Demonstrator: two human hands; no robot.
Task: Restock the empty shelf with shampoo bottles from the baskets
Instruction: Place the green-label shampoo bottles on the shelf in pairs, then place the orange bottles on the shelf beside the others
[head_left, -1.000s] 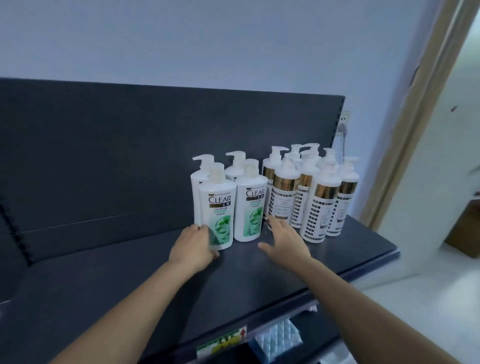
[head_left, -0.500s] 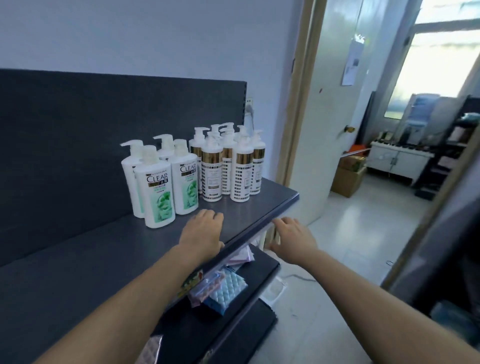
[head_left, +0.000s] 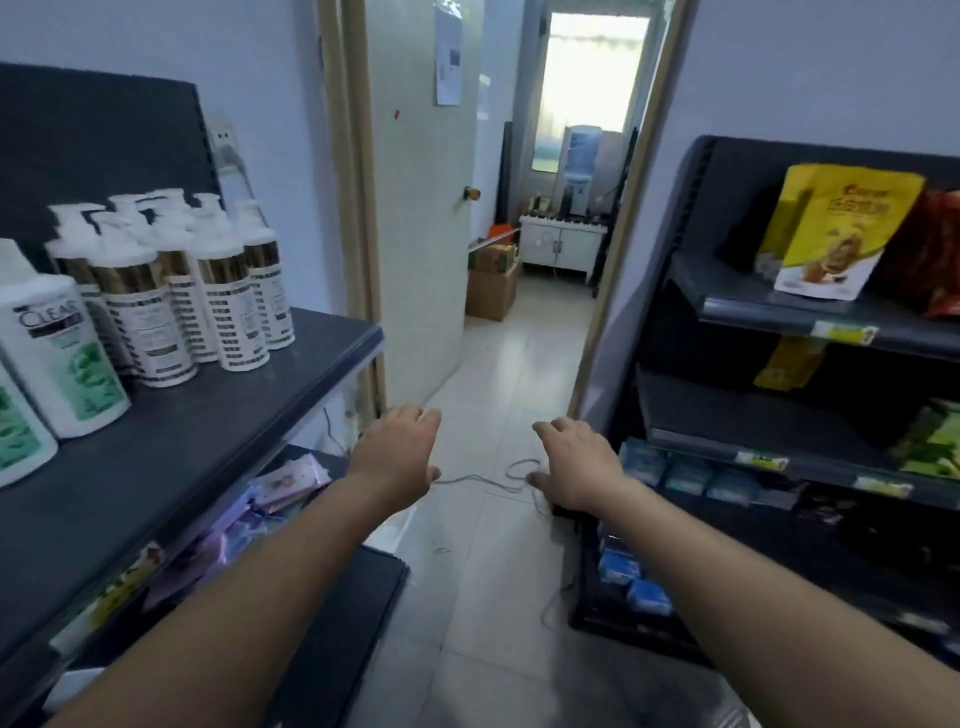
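On the dark shelf (head_left: 218, 431) at the left stand several white pump bottles with gold bands and checkered labels (head_left: 228, 296). Beside them at the far left are white and green CLEAR shampoo bottles (head_left: 57, 353). My left hand (head_left: 397, 452) hangs in the air off the shelf's right end, over the floor, fingers relaxed and holding nothing. About a hand's width to the right, my right hand (head_left: 576, 462) is likewise empty with loose fingers. No basket is in view.
A second dark shelf unit (head_left: 779, 322) stands at the right with a yellow pouch (head_left: 831, 234) and blue packs (head_left: 644, 462). Between the units a tiled aisle (head_left: 498, 519) runs to an open door (head_left: 421, 208); a thin cord (head_left: 498, 480) lies on the floor. Cardboard boxes (head_left: 491, 283) sit beyond.
The view has swung right, away from the bottles toward the aisle and doorway. Both hands have left the shelf and now hang over the floor, empty.
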